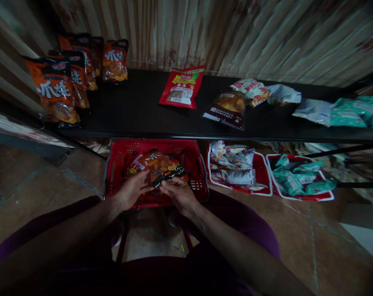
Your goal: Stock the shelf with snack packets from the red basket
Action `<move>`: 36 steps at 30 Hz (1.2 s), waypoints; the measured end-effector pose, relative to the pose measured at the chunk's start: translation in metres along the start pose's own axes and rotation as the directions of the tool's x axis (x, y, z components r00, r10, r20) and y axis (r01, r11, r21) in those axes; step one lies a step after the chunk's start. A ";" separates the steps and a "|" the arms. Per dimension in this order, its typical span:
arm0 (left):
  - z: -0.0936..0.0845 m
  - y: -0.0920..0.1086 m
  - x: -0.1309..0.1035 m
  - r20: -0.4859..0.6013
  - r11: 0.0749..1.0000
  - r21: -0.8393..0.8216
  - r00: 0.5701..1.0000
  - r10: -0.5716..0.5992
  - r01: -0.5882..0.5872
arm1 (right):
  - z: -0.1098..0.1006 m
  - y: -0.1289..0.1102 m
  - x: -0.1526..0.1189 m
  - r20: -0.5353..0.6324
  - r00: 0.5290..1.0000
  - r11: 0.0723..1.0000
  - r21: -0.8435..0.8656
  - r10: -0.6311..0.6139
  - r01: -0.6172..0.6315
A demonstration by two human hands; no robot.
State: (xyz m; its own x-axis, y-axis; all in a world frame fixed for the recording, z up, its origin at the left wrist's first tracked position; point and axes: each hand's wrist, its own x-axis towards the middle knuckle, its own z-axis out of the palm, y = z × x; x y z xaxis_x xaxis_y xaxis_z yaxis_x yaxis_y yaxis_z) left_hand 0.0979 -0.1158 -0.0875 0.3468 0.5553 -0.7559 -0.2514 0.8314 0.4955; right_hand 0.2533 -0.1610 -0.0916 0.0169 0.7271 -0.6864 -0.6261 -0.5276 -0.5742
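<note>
An orange snack bag (158,163) with black ends is held over the red basket (112,164) in front of my knees. My right hand (178,191) is closed on the bag's black end, thumb on top. My left hand (134,187) has its fingers against the bag's left side, supporting it. More packages lie partly hidden beneath it in the basket. Several similar orange bags (55,88) stand upright at the left end of the black shelf (127,115).
On the shelf are a red bag (183,87), a brown bag (226,107), white bags (283,94) and green bags (349,112). Right of the big basket, two smaller baskets hold white packets (236,164) and green packets (300,176). The shelf's front edge runs just beyond my hands.
</note>
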 end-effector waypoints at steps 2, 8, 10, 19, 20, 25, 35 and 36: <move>0.005 -0.002 -0.001 0.025 0.997 -0.082 1.000 0.004 -0.002 | 0.002 0.004 0.000 -0.017 1.000 1.000 -0.004 -0.014 0.014; 0.011 -0.002 0.004 -0.060 0.974 -0.204 0.994 0.086 -0.097 | 0.003 0.014 -0.001 -0.006 1.000 0.999 -0.025 0.028 -0.029; 0.013 0.000 0.004 -0.086 0.970 -0.215 0.991 0.098 -0.114 | 0.002 0.015 -0.001 0.016 0.999 0.998 -0.049 0.035 -0.034; 0.015 0.004 0.005 -0.116 0.976 -0.140 0.982 0.150 -0.166 | 0.004 0.015 -0.003 0.028 0.997 0.982 -0.173 0.076 -0.070; 0.013 0.003 0.006 -0.112 0.977 -0.123 0.981 0.158 -0.172 | 0.003 0.015 -0.003 0.028 0.997 0.979 -0.194 0.070 -0.063; 0.007 0.001 0.010 -0.087 0.986 -0.082 0.986 0.141 -0.148 | 0.002 0.013 -0.002 0.003 0.998 0.966 -0.251 0.058 -0.056; 0.004 -0.003 0.007 -0.145 0.984 -0.026 0.974 0.172 -0.178 | 0.000 0.017 0.000 0.047 0.997 0.955 -0.291 0.067 -0.051; 0.004 -0.003 0.007 -0.161 0.982 -0.008 0.970 0.183 -0.186 | 0.000 0.017 0.000 0.055 0.996 0.952 -0.301 0.075 -0.055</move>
State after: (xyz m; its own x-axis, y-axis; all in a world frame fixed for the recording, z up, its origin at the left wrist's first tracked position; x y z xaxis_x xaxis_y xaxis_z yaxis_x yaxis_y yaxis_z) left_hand 0.1044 -0.1147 -0.0928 0.1453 0.6876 -0.7114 -0.3189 0.7132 0.6242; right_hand 0.2425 -0.1698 -0.1013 -0.0729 0.7087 -0.7017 -0.3618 -0.6744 -0.6436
